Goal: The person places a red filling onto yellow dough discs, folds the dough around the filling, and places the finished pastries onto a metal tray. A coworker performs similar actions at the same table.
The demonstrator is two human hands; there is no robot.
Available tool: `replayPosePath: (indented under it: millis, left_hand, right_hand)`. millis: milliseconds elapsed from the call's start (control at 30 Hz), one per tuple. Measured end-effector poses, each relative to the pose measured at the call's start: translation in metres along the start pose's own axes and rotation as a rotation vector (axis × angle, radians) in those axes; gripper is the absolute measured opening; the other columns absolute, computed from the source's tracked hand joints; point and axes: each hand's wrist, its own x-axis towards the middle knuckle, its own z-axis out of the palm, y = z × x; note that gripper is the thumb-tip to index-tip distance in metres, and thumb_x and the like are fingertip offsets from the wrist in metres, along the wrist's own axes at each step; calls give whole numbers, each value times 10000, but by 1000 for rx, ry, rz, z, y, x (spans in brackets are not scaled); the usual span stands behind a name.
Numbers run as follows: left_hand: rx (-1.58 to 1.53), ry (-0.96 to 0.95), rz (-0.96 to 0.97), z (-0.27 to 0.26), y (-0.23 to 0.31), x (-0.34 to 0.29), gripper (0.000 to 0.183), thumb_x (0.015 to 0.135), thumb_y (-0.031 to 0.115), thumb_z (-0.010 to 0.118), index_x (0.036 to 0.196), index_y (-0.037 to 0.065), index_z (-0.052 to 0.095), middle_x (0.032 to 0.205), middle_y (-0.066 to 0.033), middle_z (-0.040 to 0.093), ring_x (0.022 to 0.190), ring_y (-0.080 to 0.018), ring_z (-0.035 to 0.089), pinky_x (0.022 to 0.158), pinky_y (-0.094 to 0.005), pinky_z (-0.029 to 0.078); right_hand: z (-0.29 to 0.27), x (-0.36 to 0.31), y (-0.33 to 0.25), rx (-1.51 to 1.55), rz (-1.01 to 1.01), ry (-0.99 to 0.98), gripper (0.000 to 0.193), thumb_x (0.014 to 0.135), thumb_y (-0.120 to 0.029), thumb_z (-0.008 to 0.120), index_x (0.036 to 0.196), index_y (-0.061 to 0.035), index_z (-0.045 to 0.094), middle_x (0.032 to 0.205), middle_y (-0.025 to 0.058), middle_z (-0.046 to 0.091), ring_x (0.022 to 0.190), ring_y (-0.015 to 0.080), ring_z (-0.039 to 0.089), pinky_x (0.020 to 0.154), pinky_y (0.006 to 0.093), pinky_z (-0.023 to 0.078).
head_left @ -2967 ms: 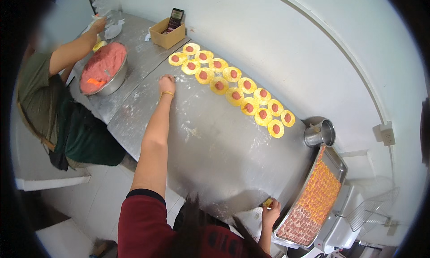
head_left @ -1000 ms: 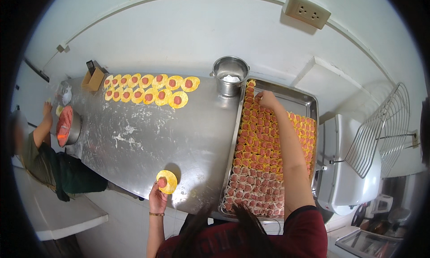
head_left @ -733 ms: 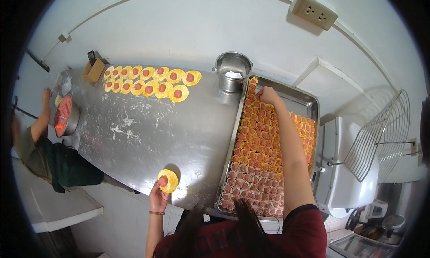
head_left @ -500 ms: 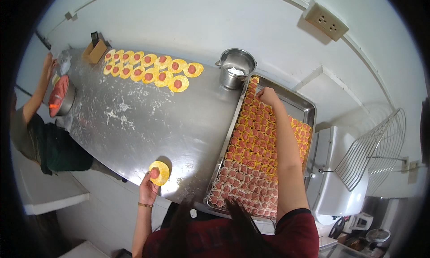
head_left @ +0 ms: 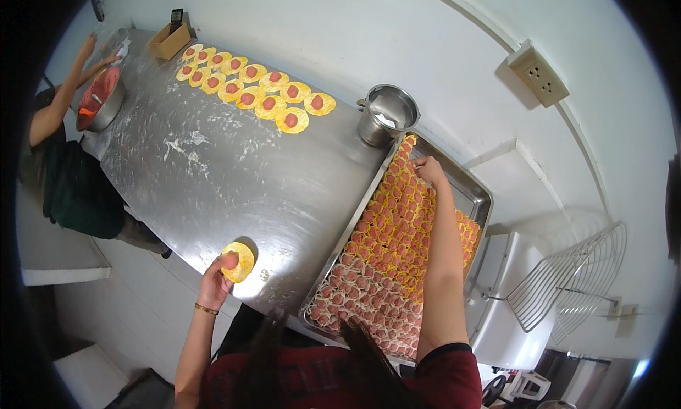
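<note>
In my left hand (head_left: 214, 285) is a round yellow dumpling wrapper (head_left: 243, 268) with a ball of pink meat filling (head_left: 230, 260) on it. I hold it by its near left edge, just over the front of the steel table. My right hand (head_left: 430, 171) reaches over a metal tray (head_left: 484, 196) at the right, its fingers pinched together at the far end of the rows. Whatever those fingertips hold is hidden. Open-topped dumplings (head_left: 397, 224) fill much of the tray in tight rows, yellow ones farther off and pale ones (head_left: 355, 295) nearer me.
Filled yellow wrappers (head_left: 248, 97) lie in two rows along the table's (head_left: 284, 189) back. A steel pot (head_left: 379, 129) stands beside the tray's far corner. At the left, a co-worker (head_left: 78, 189) stands by a bowl of meat (head_left: 106, 114). A wire rack (head_left: 567, 281) juts out at right.
The whole view has shifted and tilted. My left hand keeps its wrapper and my right stays at the tray's far end. More of the co-worker's hands shows near the bowl.
</note>
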Motion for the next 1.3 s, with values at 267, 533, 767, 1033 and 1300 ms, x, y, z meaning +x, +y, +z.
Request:
replayPosePath:
  millis: [267, 533, 767, 1033, 1300]
  left_hand:
    - [22, -26, -17, -17, 2, 0, 325, 940, 192, 459, 1199, -4, 466, 1158, -137, 574, 1017, -232, 618, 847, -316, 549]
    - [16, 10, -39, -11, -1, -6, 309, 944, 189, 457, 1187, -3, 465, 1163, -137, 569, 1020, -226, 617, 849, -316, 549]
    - [19, -21, -44, -9, 14, -12, 332, 945, 169, 459, 1231, 0, 451, 1174, -120, 568, 1043, -198, 605, 888, -308, 526]
    - [32, -272, -9, -11, 68, 5, 389, 962, 156, 430, 1301, -31, 399, 1249, -147, 525, 1122, -221, 560, 958, -337, 476]
    - [27, -367, 55, 7, 110, 38, 308, 957, 147, 409, 1230, 6, 432, 1185, -111, 551, 1101, -185, 561, 952, -341, 467]
  right_hand:
    - [7, -4, -8, -66, -20, 39, 230, 696, -87, 622, 885, -132, 744, 835, 194, 676, 805, 317, 674, 748, 368, 523]
    - [10, 12, -13, -150, -81, 89, 243, 645, -36, 653, 869, -63, 742, 711, 136, 685, 665, 200, 663, 643, 313, 512]
    - [24, 8, -14, -165, -89, 112, 216, 702, -85, 612, 874, -82, 742, 777, 184, 676, 746, 285, 670, 702, 356, 521]
    - [43, -92, -131, 127, -114, 561, 235, 806, -71, 587, 1012, -33, 692, 848, 146, 695, 765, 245, 665, 709, 341, 522]
    - [252, -247, -315, 1389, -38, -438, 338, 915, -168, 577, 1197, 16, 544, 1082, 95, 624, 970, 177, 609, 811, 298, 515]
